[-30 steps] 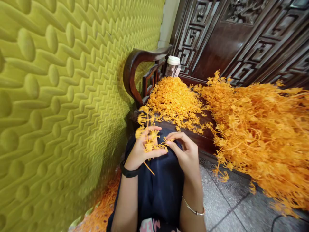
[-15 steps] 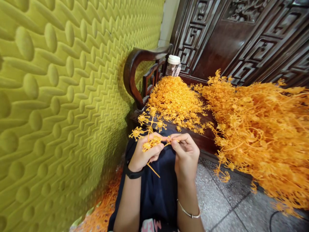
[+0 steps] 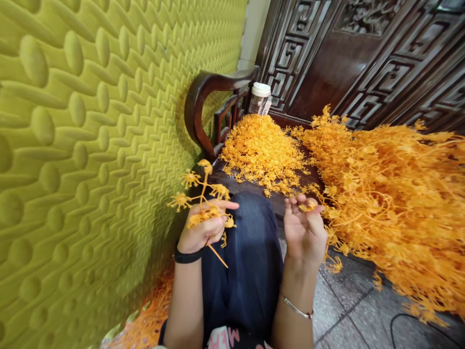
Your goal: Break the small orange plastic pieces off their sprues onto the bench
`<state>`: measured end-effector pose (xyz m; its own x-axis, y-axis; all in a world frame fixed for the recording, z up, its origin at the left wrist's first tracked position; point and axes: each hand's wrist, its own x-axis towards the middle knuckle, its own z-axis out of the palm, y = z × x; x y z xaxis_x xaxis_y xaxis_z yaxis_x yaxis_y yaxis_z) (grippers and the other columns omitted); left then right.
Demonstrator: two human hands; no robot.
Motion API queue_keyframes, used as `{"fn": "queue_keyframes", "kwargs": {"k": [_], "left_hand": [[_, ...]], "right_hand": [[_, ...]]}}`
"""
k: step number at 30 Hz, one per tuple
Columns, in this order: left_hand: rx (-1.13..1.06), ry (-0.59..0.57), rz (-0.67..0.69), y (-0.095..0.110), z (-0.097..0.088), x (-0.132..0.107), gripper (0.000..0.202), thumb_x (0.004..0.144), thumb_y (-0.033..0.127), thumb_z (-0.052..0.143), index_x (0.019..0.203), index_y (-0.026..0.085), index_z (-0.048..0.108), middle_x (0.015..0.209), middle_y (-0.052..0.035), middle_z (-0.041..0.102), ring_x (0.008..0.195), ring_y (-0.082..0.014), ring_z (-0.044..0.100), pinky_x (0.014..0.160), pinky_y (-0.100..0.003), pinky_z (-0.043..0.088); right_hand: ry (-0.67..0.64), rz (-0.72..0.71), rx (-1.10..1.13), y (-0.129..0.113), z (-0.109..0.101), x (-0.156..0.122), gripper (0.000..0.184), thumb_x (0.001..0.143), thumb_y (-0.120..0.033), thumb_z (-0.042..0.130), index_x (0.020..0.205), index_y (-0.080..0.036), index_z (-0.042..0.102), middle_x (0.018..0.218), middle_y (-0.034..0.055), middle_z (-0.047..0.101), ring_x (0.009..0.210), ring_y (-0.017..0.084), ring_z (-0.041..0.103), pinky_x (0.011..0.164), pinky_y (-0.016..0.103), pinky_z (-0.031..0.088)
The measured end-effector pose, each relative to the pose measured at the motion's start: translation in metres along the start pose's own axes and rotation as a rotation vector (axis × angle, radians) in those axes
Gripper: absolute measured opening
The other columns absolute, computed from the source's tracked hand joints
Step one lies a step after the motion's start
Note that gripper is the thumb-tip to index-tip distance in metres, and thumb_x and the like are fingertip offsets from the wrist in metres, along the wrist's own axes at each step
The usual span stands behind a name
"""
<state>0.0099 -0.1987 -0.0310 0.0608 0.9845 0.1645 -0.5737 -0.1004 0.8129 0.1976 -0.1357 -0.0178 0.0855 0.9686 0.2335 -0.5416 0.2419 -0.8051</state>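
Observation:
My left hand point(image 3: 203, 228) is closed around an orange plastic sprig point(image 3: 201, 194) with several small flower heads, held upright over my dark trouser knee point(image 3: 247, 242). My right hand point(image 3: 304, 228) is off to the right, palm up, fingers loosely curled around one small orange flower piece point(image 3: 307, 207). It hovers near the front edge of the dark wooden bench point(image 3: 254, 186). A black band is on my left wrist and a thin bangle on my right.
A heap of loose orange flower pieces point(image 3: 263, 148) lies on the bench. A large mass of orange sprigs point(image 3: 392, 203) fills the right. A lidded jar point(image 3: 260, 98) stands at the back. A padded yellow-green wall point(image 3: 90, 145) is left. Orange scraps point(image 3: 148, 320) cover the floor.
My hands have parted. The right hand pulled a small flower piece off the sprig and moved right toward the bench. The left hand shifted left with the sprig.

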Motion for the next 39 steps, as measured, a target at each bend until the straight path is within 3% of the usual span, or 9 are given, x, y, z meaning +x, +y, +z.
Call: {"fn": "queue_keyframes", "kwargs": {"k": [3, 8, 9, 11, 13, 15, 24, 33, 39], "left_hand": [[-0.071, 0.108, 0.123, 0.0, 0.0, 0.006, 0.029, 0.07, 0.024, 0.062, 0.097, 0.015, 0.068, 0.047, 0.0082, 0.028, 0.035, -0.0017, 0.023, 0.028, -0.011, 0.028], [-0.062, 0.167, 0.179, 0.001, 0.002, 0.01, 0.024, 0.072, 0.021, 0.06, 0.094, 0.015, 0.067, 0.05, 0.0074, 0.029, 0.038, -0.003, 0.03, 0.03, -0.012, 0.035], [-0.061, 0.172, 0.18, 0.001, 0.001, 0.01, 0.024, 0.072, 0.021, 0.061, 0.093, 0.015, 0.067, 0.05, 0.0074, 0.029, 0.038, -0.0031, 0.03, 0.03, -0.012, 0.035], [-0.059, 0.183, 0.175, 0.0, 0.0, 0.01, 0.023, 0.071, 0.022, 0.061, 0.092, 0.015, 0.067, 0.05, 0.0075, 0.029, 0.038, -0.0032, 0.031, 0.03, -0.012, 0.035], [-0.052, 0.196, 0.17, 0.0, -0.001, 0.01, 0.023, 0.071, 0.023, 0.061, 0.092, 0.015, 0.066, 0.05, 0.0075, 0.03, 0.038, -0.0035, 0.031, 0.03, -0.012, 0.036], [-0.042, 0.204, 0.166, -0.001, -0.001, 0.01, 0.024, 0.071, 0.023, 0.061, 0.092, 0.014, 0.066, 0.05, 0.0075, 0.03, 0.039, -0.0037, 0.032, 0.031, -0.013, 0.036], [-0.068, 0.174, 0.15, 0.0, 0.003, 0.011, 0.026, 0.072, 0.025, 0.062, 0.095, 0.013, 0.064, 0.051, 0.0071, 0.033, 0.04, -0.005, 0.037, 0.033, -0.016, 0.04], [-0.016, 0.125, 0.097, -0.004, 0.008, 0.011, 0.031, 0.071, 0.035, 0.063, 0.094, 0.014, 0.062, 0.05, 0.0069, 0.033, 0.042, -0.0068, 0.037, 0.038, -0.019, 0.042], [0.327, -0.023, -0.018, -0.002, 0.007, 0.005, 0.051, 0.08, 0.057, 0.046, 0.086, 0.013, 0.069, 0.044, 0.0054, 0.033, 0.036, -0.0044, 0.024, 0.034, -0.018, 0.019]], "right_hand": [[-0.226, 0.041, 0.016, -0.011, -0.011, -0.001, 0.014, 0.075, -0.034, 0.067, 0.075, -0.024, 0.057, 0.074, -0.0011, 0.059, 0.063, 0.01, 0.056, 0.061, 0.025, 0.048], [-0.899, 0.286, -0.127, -0.021, -0.002, -0.015, 0.018, 0.07, -0.025, 0.073, 0.086, -0.024, 0.065, 0.061, -0.0008, 0.065, 0.051, 0.013, 0.06, 0.048, 0.025, 0.048], [-0.877, 0.256, -0.115, -0.02, 0.003, -0.016, 0.019, 0.072, -0.026, 0.071, 0.09, -0.026, 0.065, 0.07, 0.0004, 0.068, 0.058, 0.015, 0.064, 0.054, 0.027, 0.051], [-0.601, 0.121, -0.089, -0.016, 0.011, -0.015, 0.033, 0.078, -0.035, 0.064, 0.111, -0.034, 0.057, 0.105, 0.0023, 0.067, 0.088, 0.018, 0.066, 0.076, 0.034, 0.054], [-0.383, 0.059, -0.158, -0.011, 0.016, -0.012, 0.06, 0.08, -0.043, 0.059, 0.134, -0.04, 0.032, 0.14, 0.0029, 0.042, 0.118, 0.022, 0.053, 0.096, 0.043, 0.045], [-0.389, 0.113, -0.26, -0.007, 0.017, -0.008, 0.075, 0.079, -0.04, 0.06, 0.14, -0.039, 0.016, 0.149, 0.0039, 0.025, 0.129, 0.025, 0.041, 0.105, 0.049, 0.035], [-0.482, 0.308, -0.261, -0.006, 0.013, -0.008, 0.029, 0.081, -0.021, 0.06, 0.11, -0.024, 0.061, 0.113, 0.0055, 0.065, 0.101, 0.02, 0.063, 0.097, 0.042, 0.046], [-0.445, 0.186, -0.406, -0.005, 0.026, -0.016, 0.028, 0.077, -0.02, 0.065, 0.104, -0.025, 0.063, 0.11, 0.0034, 0.066, 0.101, 0.018, 0.062, 0.092, 0.038, 0.048], [-0.396, 0.064, -0.42, -0.007, 0.03, -0.02, 0.027, 0.08, -0.021, 0.061, 0.106, -0.028, 0.062, 0.115, 0.0032, 0.062, 0.108, 0.019, 0.057, 0.091, 0.037, 0.047]]}}
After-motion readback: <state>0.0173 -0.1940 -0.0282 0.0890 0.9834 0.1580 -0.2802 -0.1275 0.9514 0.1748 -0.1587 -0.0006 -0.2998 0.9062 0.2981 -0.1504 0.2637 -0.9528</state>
